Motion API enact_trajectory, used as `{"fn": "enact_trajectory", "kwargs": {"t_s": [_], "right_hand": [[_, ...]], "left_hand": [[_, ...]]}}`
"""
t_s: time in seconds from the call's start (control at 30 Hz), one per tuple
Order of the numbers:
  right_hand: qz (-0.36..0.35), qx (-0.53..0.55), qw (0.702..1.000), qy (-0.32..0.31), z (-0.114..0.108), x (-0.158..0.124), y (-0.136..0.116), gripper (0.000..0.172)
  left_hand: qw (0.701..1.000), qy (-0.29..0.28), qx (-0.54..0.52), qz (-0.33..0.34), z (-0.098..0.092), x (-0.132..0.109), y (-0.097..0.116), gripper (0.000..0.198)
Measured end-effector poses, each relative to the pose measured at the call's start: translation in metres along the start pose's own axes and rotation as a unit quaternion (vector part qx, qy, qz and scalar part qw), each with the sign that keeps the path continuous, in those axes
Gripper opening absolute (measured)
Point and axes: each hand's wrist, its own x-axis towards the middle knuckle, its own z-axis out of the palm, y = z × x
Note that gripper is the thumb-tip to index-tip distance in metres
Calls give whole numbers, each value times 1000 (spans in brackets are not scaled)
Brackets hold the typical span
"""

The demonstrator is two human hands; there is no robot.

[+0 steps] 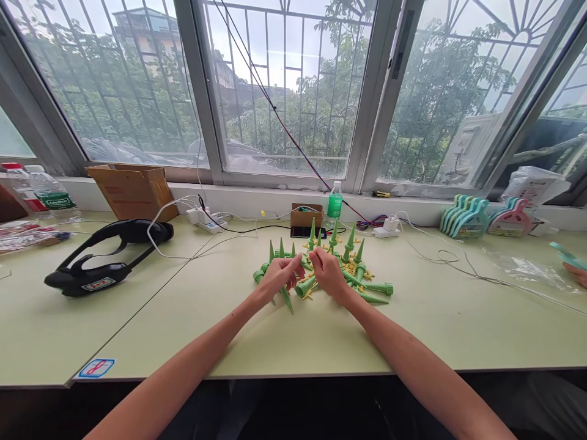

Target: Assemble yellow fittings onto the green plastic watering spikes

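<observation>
Both my hands meet over a pile of green plastic watering spikes with small yellow valve pieces. My left hand is closed, its thumb and forefinger brought together and pointing right. My right hand is closed as well, with thumb and forefinger pinched close to the left fingertips. What either hand holds is too small or hidden to make out. Several green spikes stand point up behind the hands, while others, such as one green spike, lie flat at the right. Small yellow valve pieces lie scattered among them.
Behind the pile are a small cardboard box, a phone and a water bottle. A black headset lies left. Cables and a power strip run along the back. Green and pink hangers and another person's hand are right.
</observation>
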Motion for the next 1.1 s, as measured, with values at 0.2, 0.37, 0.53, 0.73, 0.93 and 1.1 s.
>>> {"fn": "enact_trajectory", "kwargs": {"t_s": [0.2,0.37,0.53,0.73,0.93,1.1], "right_hand": [[7,-10,1000,6,-1,0,0,35],[12,-17,1000,8,-2,1,0,35],[13,-24,1000,10,-1,2,2,36],[12,-17,1000,9,-1,2,1,37],[12,-19,1000,7,-1,2,2,38],[8,-19,1000,1,-1,2,2,38]], "left_hand": [[998,1,41,42,0,-1,-1,44],[993,7,96,63,0,-1,-6,38],[989,19,122,85,1,-3,-5,33],[982,43,151,108,1,-2,-10,29],[975,61,164,135,1,0,-13,29],[964,92,180,170,2,1,-12,28]]}}
